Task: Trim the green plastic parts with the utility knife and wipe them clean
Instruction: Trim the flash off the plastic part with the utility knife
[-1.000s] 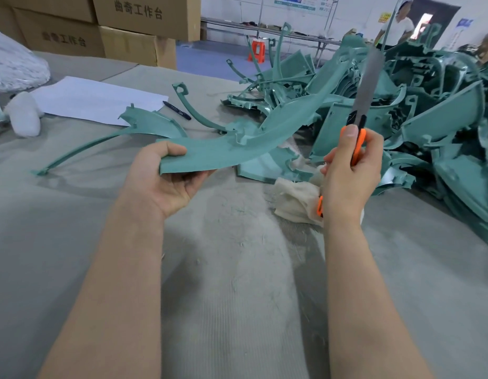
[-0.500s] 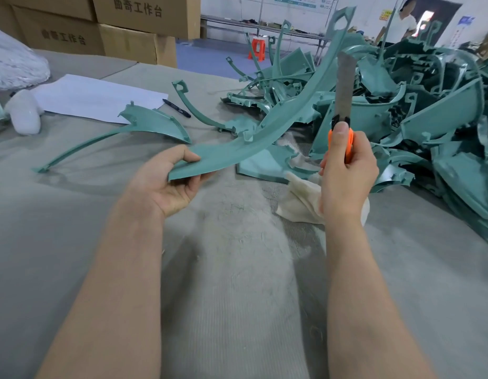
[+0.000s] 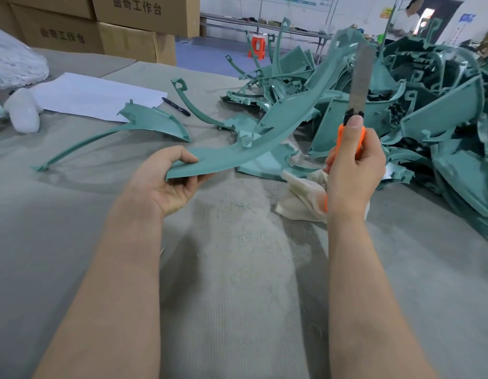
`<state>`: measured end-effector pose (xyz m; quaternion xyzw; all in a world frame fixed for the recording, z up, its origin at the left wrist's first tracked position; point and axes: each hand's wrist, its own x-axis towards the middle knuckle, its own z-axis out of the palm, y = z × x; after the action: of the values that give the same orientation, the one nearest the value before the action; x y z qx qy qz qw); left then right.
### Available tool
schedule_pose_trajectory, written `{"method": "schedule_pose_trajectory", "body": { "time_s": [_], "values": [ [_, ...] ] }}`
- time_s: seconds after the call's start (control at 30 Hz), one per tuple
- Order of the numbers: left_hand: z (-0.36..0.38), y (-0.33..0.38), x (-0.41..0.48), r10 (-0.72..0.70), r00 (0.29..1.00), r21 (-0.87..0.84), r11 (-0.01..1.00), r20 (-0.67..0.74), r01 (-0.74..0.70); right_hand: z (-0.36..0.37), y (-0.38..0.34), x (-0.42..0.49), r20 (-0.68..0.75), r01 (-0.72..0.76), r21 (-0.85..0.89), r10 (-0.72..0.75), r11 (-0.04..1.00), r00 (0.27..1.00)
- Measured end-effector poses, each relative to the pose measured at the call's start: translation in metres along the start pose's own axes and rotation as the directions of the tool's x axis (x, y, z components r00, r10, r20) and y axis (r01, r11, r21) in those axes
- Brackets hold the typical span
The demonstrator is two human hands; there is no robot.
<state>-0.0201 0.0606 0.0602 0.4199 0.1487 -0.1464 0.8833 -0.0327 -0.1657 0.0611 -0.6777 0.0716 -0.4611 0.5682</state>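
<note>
My left hand (image 3: 169, 181) grips the near end of a long curved green plastic part (image 3: 253, 138), which rises up and to the right over the table. My right hand (image 3: 352, 170) holds an orange utility knife (image 3: 355, 116) upright, thumb on the slider, its long blade extended beside the part's upper stretch. A cream cloth (image 3: 300, 192) is bunched under my right hand, partly tucked into that same grip. Another curved green part (image 3: 144, 121) lies flat on the table to the left.
A big heap of green parts (image 3: 418, 110) fills the right side. White paper (image 3: 95, 97) with a black pen (image 3: 176, 106) lies at the back left, a white bottle (image 3: 24, 113) beside it. Cardboard boxes (image 3: 128, 26) stand behind. The table wears grey felt (image 3: 237, 283).
The knife and my right hand have shifted slightly left and upright. The green part has swung up more steeply in my left hand.
</note>
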Motion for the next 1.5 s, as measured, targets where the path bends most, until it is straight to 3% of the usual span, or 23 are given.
{"method": "schedule_pose_trajectory", "body": {
  "time_s": [0.2, 0.63, 0.97, 1.1, 1.23, 1.4, 1.5],
  "values": [
    [-0.001, 0.001, 0.001, -0.003, 0.999, 0.073, 0.997, -0.032, 0.006, 0.002, 0.004, -0.002, 0.053, 0.021, -0.107, -0.015, 0.994, 0.998],
    [-0.003, 0.001, 0.001, -0.006, 0.999, 0.054, 0.999, -0.036, 0.008, 0.001, 0.000, -0.003, 0.150, 0.002, -0.035, 0.003, 0.999, 0.989],
    [-0.002, 0.000, 0.004, 0.033, 0.998, 0.023, 0.999, -0.057, -0.032, 0.001, -0.001, -0.004, 0.143, -0.019, -0.057, 0.027, 0.998, 0.989],
    [0.003, -0.002, 0.013, 0.196, 0.980, -0.076, 0.977, -0.039, -0.199, 0.004, 0.001, -0.001, 0.127, -0.045, -0.121, 0.060, 0.992, 0.990],
    [0.009, -0.005, 0.020, 0.345, 0.938, -0.244, 0.909, -0.017, -0.338, 0.007, -0.003, 0.004, 0.314, -0.050, -0.124, 0.087, 0.991, 0.945],
    [0.021, -0.010, 0.017, 0.382, 0.924, -0.440, 0.834, 0.026, -0.333, 0.028, -0.017, -0.028, 0.542, 0.228, -0.118, -0.130, 0.966, 0.830],
    [0.023, -0.010, 0.016, 0.376, 0.927, -0.584, 0.753, 0.001, -0.304, 0.038, -0.015, -0.046, 0.621, 0.275, -0.132, -0.137, 0.952, 0.771]
  ]
}}
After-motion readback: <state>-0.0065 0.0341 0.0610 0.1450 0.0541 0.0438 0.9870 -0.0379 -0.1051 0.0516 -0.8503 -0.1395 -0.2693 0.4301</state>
